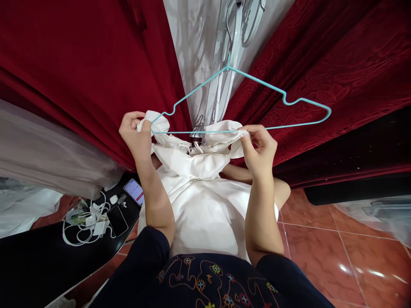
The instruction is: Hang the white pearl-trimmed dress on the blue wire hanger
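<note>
A white dress (205,218) with a pearl-beaded neckline and sleeve edges drapes down in front of me. My left hand (136,128) pinches its left sleeve, where the end of a light-blue hanger (201,87) meets the cloth. The hanger's hook points up, near other hooks and white straps. My right hand (259,145) grips the beaded edge of the right sleeve between thumb and fingers. The hanger's right end sticks out beyond that hand, outside the sleeve. Its lower bar runs across the top of the dress.
Dark red curtains (96,64) hang on both sides, with sheer white fabric (192,38) between them. On the left, a black table (38,256) bears a lit phone (133,191), a dark phone (117,221) and tangled white cables (78,235). Red floor tiles (316,252) lie at right.
</note>
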Tool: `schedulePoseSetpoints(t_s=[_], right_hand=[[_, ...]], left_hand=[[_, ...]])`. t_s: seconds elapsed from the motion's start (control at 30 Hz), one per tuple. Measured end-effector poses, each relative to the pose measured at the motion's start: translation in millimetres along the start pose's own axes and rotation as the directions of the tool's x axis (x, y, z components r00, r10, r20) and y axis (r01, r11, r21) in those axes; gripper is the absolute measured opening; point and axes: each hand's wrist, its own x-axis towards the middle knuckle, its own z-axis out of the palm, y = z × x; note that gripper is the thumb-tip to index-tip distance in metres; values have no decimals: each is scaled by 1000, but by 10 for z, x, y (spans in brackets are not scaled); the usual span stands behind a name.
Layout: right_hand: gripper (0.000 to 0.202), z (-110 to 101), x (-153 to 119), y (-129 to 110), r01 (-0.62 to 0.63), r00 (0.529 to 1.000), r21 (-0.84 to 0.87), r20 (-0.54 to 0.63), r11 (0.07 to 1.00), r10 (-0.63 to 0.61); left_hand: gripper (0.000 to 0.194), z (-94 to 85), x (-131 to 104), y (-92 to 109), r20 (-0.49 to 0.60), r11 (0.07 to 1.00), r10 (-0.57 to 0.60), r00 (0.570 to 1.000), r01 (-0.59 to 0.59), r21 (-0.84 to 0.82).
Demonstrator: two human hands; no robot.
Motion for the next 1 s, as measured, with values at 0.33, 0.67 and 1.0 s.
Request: schedulePoseSetpoints(t_s=[0.33, 0.67, 1.0], right_hand=[[24, 74, 5, 45, -20, 1000, 36, 6, 999, 19], [26, 97, 32, 99, -19, 1000, 50, -8, 999, 20], [21, 126, -32, 136, -17, 1000, 85, -20, 996, 19]], left_hand=[[16, 349, -30, 478, 172, 980, 181, 968, -192, 50], [23, 279, -62, 286, 475, 968, 229, 849, -252, -16], [46, 249, -780, 209, 835, 883, -250, 489, 470, -11]])
